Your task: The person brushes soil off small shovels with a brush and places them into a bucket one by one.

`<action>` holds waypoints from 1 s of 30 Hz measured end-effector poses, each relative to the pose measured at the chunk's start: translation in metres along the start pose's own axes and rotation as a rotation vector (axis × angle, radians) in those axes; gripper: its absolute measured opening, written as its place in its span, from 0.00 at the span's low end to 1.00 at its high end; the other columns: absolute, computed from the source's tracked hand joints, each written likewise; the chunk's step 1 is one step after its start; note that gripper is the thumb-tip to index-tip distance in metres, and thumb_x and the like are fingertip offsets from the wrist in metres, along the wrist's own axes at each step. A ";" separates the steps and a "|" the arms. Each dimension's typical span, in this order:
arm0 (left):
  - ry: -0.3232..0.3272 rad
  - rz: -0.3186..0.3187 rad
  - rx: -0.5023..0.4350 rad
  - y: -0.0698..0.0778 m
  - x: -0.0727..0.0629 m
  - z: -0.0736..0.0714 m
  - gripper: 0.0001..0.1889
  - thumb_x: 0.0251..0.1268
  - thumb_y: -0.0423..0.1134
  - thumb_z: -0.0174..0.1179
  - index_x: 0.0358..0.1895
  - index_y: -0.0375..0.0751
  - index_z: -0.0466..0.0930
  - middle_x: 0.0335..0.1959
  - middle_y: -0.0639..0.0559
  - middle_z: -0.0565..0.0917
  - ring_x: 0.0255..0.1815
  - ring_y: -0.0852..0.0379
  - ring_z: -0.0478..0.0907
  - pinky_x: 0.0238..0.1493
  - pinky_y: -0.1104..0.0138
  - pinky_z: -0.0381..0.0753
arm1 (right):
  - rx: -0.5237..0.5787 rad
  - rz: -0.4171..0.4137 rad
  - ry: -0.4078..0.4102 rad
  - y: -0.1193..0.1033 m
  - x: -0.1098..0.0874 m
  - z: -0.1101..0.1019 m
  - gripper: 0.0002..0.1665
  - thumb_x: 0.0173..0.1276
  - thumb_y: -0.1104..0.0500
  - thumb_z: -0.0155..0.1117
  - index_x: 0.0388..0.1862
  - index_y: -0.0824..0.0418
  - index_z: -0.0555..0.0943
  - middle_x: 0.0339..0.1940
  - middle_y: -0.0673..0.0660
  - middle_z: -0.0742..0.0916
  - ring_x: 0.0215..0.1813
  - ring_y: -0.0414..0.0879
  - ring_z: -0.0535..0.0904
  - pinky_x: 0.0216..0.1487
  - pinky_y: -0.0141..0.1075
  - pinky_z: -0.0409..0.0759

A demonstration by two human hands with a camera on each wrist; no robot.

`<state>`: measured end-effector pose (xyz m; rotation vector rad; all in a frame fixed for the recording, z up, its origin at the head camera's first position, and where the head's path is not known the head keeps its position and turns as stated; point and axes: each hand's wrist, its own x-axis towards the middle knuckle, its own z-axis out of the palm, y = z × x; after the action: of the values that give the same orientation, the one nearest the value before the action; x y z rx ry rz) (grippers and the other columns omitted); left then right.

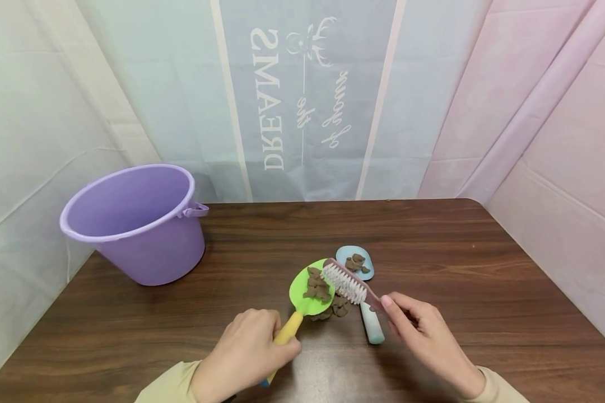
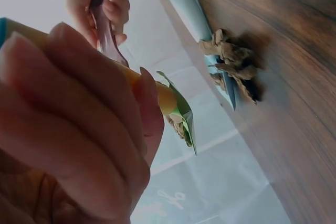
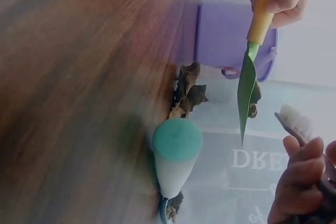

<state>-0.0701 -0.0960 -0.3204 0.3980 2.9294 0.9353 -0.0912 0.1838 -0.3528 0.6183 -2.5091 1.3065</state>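
1. The left hand [image 1: 247, 350] grips the yellow handle of a green scoop [image 1: 307, 307]; brown clumps [image 1: 316, 284] lie on its blade.
2. The right hand [image 1: 426, 330] holds a brush [image 1: 352, 281] by its handle.
3. The scoop's long axis runs forward and slightly right from the left hand; the brush's runs forward and left from the right. They converge at the blade's right edge, so the bristles are just beside the clumps, on their right.
4. In the head view, the brush overlaps the scoop; the right wrist view shows a gap between them.
5. Both wrist views show the scoop raised above the table [image 1: 459, 252], where loose pieces [image 1: 340, 306] and a blue shovel [image 1: 372, 323] lie; the head view hides that height.
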 end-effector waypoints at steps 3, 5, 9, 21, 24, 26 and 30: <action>0.001 0.013 0.004 0.001 -0.002 0.001 0.13 0.44 0.44 0.62 0.13 0.51 0.67 0.09 0.64 0.65 0.11 0.67 0.61 0.13 0.71 0.61 | -0.050 -0.018 0.025 -0.003 0.000 0.002 0.15 0.71 0.65 0.55 0.27 0.46 0.77 0.15 0.39 0.69 0.17 0.28 0.60 0.17 0.25 0.61; 0.000 0.020 0.010 0.002 -0.003 0.001 0.14 0.44 0.44 0.63 0.13 0.51 0.66 0.09 0.64 0.65 0.12 0.67 0.61 0.13 0.71 0.60 | -0.079 -0.023 0.028 -0.005 -0.001 0.003 0.14 0.70 0.64 0.56 0.28 0.46 0.79 0.15 0.37 0.68 0.18 0.27 0.59 0.17 0.24 0.61; -0.015 0.022 0.004 0.002 -0.004 0.000 0.14 0.44 0.43 0.62 0.13 0.51 0.66 0.09 0.64 0.64 0.12 0.68 0.61 0.13 0.71 0.60 | -0.105 -0.067 0.011 -0.007 -0.001 0.006 0.13 0.68 0.64 0.59 0.29 0.45 0.78 0.17 0.36 0.67 0.19 0.26 0.59 0.18 0.24 0.61; -0.041 0.026 -0.031 0.003 -0.008 -0.001 0.13 0.43 0.42 0.62 0.12 0.52 0.66 0.09 0.65 0.63 0.12 0.68 0.61 0.14 0.72 0.59 | -0.037 -0.214 -0.025 -0.008 -0.001 0.016 0.15 0.62 0.66 0.65 0.34 0.45 0.76 0.23 0.38 0.73 0.21 0.27 0.63 0.20 0.21 0.62; -0.039 0.034 -0.034 0.003 -0.009 -0.001 0.13 0.43 0.42 0.62 0.12 0.52 0.66 0.09 0.65 0.63 0.12 0.68 0.61 0.14 0.72 0.60 | -0.055 -0.226 -0.029 -0.008 -0.001 0.017 0.11 0.63 0.63 0.66 0.34 0.46 0.76 0.23 0.37 0.73 0.21 0.27 0.63 0.21 0.20 0.62; -0.044 0.037 -0.041 0.002 -0.009 -0.001 0.13 0.42 0.41 0.62 0.12 0.52 0.67 0.09 0.65 0.64 0.12 0.68 0.61 0.15 0.72 0.60 | -0.068 -0.235 -0.036 -0.008 -0.002 0.018 0.08 0.63 0.60 0.66 0.33 0.47 0.77 0.24 0.37 0.73 0.22 0.27 0.63 0.21 0.20 0.62; -0.050 0.039 -0.042 0.002 -0.009 -0.001 0.13 0.42 0.41 0.63 0.12 0.52 0.67 0.09 0.65 0.64 0.12 0.68 0.61 0.15 0.72 0.60 | -0.084 -0.244 -0.041 -0.008 -0.002 0.020 0.09 0.61 0.59 0.69 0.35 0.46 0.78 0.25 0.37 0.73 0.22 0.27 0.63 0.21 0.19 0.62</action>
<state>-0.0606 -0.0972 -0.3186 0.4711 2.8622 0.9748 -0.0858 0.1641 -0.3592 0.9072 -2.4130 1.1061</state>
